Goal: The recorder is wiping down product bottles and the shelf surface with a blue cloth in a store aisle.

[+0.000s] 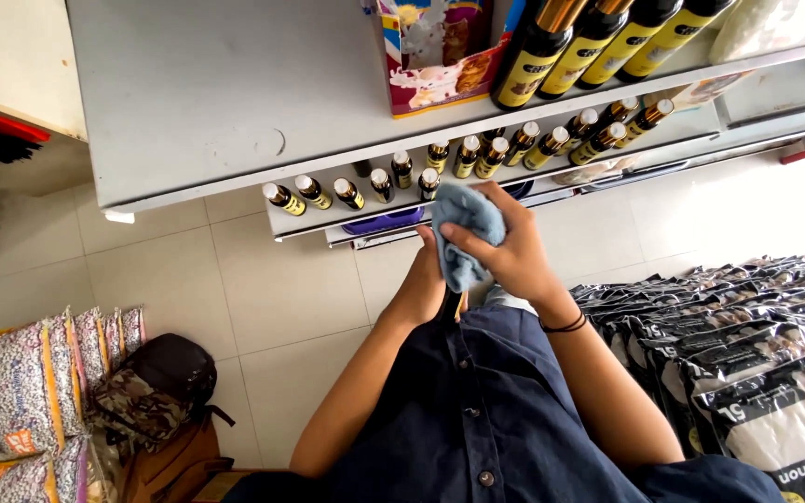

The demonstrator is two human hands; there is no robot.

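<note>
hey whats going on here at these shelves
A person in a dark blue shirt stands at grey shop shelves, seen from above. The right hand presses a light blue cloth against something gripped by the left hand; that item is mostly hidden, so I cannot tell what it is. A row of small dark bottles with gold labels lines the shelf just beyond the hands. Black bags are stacked at the right, and a camouflage backpack sits on the tiled floor.

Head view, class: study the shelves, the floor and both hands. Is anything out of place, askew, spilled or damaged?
Nothing is spilled or broken. The small gold-capped bottles stand in a loose, uneven row on the lower shelf. A dark backpack sits on the floor among bags. The right hand presses a blue cloth against something hidden in the left hand.
</note>
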